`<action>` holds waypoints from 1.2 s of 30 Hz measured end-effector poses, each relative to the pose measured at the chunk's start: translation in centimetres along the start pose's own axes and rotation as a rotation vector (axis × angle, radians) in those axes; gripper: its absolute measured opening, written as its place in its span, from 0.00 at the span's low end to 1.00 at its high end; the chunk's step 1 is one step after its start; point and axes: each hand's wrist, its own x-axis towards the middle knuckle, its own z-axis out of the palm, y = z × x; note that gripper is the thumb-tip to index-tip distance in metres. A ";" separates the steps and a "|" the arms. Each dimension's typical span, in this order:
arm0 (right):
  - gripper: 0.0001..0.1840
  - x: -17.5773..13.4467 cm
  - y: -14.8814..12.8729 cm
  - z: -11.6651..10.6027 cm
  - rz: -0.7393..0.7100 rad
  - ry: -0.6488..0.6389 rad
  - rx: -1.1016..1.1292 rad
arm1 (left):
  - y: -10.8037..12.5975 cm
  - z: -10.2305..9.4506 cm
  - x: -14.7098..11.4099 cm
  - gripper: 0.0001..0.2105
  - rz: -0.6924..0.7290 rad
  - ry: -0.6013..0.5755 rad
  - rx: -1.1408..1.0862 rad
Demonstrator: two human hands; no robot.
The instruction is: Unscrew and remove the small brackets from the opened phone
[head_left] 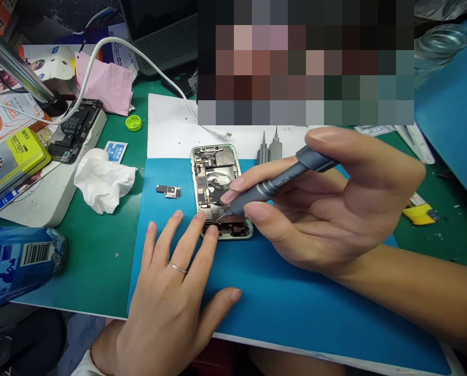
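Phone [219, 180] with its insides bare sits near the centre of the frame, its lower end toward the two hands. One left hand [171, 297] lies in the lower middle, fingers spread and pinching nothing, with two fingertips at the phone's lower left corner; it wears one ring [177, 267]. One right hand [335, 209], right of centre, pinches one grey screwdriver [257, 196] between thumb and a finger, while another bent finger rests on its far end. The screwdriver's tip points into the lower part of the phone; whether it touches, I cannot tell.

One loose metal part [168, 191] lies left of the phone, on one blue mat [296, 297]. Two more grey tools [275, 149] stand points up, just above the right hand's fingers. One white cable [118, 40] arches across the upper left toward one sheet of white paper [165, 125].

At the left are one crumpled tissue [106, 180], one green cap [133, 123], a second bared phone [74, 130] on one white box [59, 201], one yellow battery box [22, 154] and one blue container [18, 266].
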 end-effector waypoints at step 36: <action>0.42 -1.3 0.8 0.4 0.033 -0.080 -0.004 | -1.7 -0.8 -0.5 0.23 -0.017 0.062 0.037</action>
